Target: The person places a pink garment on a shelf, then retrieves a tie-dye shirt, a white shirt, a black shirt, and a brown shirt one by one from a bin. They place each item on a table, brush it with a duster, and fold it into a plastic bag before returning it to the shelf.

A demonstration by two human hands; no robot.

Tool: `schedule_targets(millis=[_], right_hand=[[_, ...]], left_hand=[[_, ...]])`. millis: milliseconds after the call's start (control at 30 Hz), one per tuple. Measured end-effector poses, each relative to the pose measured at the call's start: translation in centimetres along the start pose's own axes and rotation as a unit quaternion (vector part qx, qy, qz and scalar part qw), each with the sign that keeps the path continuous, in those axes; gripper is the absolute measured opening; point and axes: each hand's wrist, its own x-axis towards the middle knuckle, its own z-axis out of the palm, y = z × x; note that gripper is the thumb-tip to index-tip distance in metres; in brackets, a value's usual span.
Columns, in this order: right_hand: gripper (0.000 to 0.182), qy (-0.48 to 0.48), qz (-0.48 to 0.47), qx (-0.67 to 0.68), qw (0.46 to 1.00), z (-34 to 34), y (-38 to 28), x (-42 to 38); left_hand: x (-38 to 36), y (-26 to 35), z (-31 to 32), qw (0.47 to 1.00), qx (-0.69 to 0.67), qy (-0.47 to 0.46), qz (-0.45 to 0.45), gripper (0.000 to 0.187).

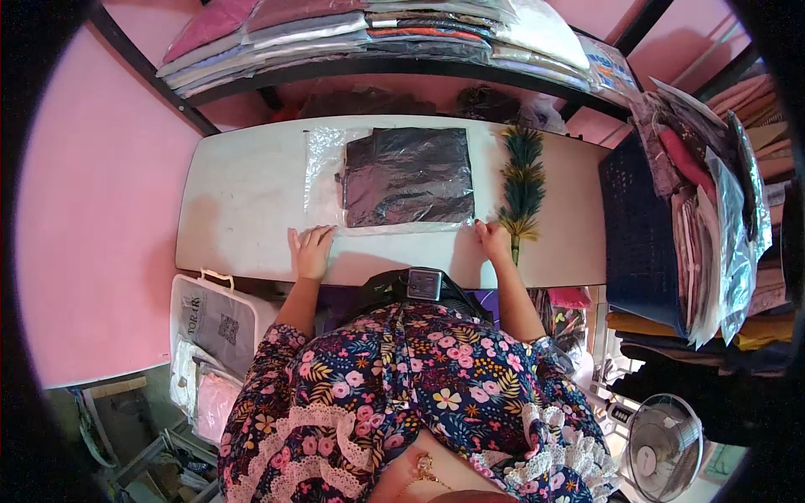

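While both hands (312,251) (493,240) press open fingers on the bagged dark cloth (408,176) (clear plastic), a feather duster (522,180) lies beside.

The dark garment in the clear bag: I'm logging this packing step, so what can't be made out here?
- Head view: dark garment, type unreadable under the glare of the clear bag.
- Left hand and right hand press on the bag's near edge; whether it is sealed cannot be told.
- Shelf stacks: cut off by the top edge.

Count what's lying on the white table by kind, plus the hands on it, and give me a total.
Clear plastic bag with dark folded cloth: 1
Green feathery sprig: 1
Hands resting on the table: 2, left hand and right hand
Total: 4
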Motion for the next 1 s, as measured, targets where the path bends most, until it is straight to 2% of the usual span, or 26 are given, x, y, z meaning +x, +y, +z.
schedule_targets(millis=[67, 200, 300, 367, 400, 433, 500, 533, 567, 600, 633, 667, 733, 800, 867, 933, 1000], right_hand=[[0.03, -0.012, -0.054, 0.018, 0.998, 0.4, 0.6, 0.4], [0.026, 0.016, -0.071, 0.042, 0.997, -0.1, 1.0, 0.4], [0.021, 0.04, -0.072, 0.021, 0.996, -0.3, 1.5, -0.2], [0.02, 0.047, -0.095, 0.031, 0.994, -0.5, 2.6, -0.4], [0.02, 0.048, -0.074, 0.009, 0.996, -1.6, 2.5, -1.0], [0.019, 0.096, -0.105, 0.041, 0.989, -0.8, 5.7, -0.3], [0.019, 0.146, -0.045, 0.037, 0.988, -5.4, 2.3, -3.8], [0.018, 0.188, -0.075, 0.058, 0.978, -5.5, 4.7, -4.0], [0.019, 0.199, -0.039, 0.062, 0.977, -6.6, 5.0, -4.8], [0.02, 0.204, -0.022, 0.079, 0.976, -6.8, 6.5, -5.1], [0.02, 0.178, 0.024, 0.029, 0.983, -7.6, 6.6, -5.9], [0.02, 0.179, 0.022, 0.03, 0.983, -7.2, 7.4, -6.3], [0.025, 0.124, 0.058, -0.06, 0.989, -6.5, 9.0, -6.3], [0.032, 0.111, 0.075, -0.055, 0.989, -5.9, 8.0, -6.4], [0.034, 0.096, 0.027, -0.077, 0.992, -6.3, 5.6, -6.8], [0.032, 0.076, 0.031, -0.072, 0.994, -6.1, 5.3, -6.4], [0.027, 0.07, -0.052, -0.077, 0.993, -5.3, 6.3, -5.0]], left_hand=[[0.2, 0.2, -0.3, 1.0, 0.004, 0.001, -0.001, 0.029], [-0.1, 0.6, -0.7, 1.0, 0.002, -0.031, 0.003, 0.029], [-1.1, 1.1, -0.6, 1.0, -0.004, -0.001, 0.019, 0.03], [-1.8, 1.8, -0.5, 1.0, -0.009, 0.016, -0.003, 0.032], [-2.0, 2.1, -0.4, 0.999, -0.021, 0.033, -0.016, 0.033], [-2.1, 2.4, -0.4, 0.999, -0.028, 0.023, -0.034, 0.035], [-2.1, 2.5, -0.5, 0.998, -0.036, 0.016, -0.046, 0.037], [-2.1, 2.5, -0.5, 0.997, -0.053, 0.006, -0.055, 0.038], [-1.8, 2.7, -1.1, 0.995, -0.066, -0.031, -0.065, 0.041], [-1.3, 3.0, -1.2, 0.995, -0.064, -0.028, -0.066, 0.041], [-0.8, 3.5, -1.3, 0.993, -0.089, 0.007, -0.077, 0.042], [-0.3, 4.0, -1.4, 0.988, -0.116, 0.041, -0.089, 0.043], [0.8, 5.2, -1.4, 0.992, -0.106, 0.024, -0.069, 0.045], [2.1, 6.5, -1.7, 0.994, -0.097, 0.005, -0.052, 0.047], [3.0, 7.5, -2.2, 0.994, -0.108, -0.02, -0.027, 0.044], [2.7, 7.1, -1.0, 0.994, -0.092, -0.026, -0.043, 0.044], [2.9, 6.3, -0.2, 0.995, -0.075, -0.028, -0.055, 0.044]])
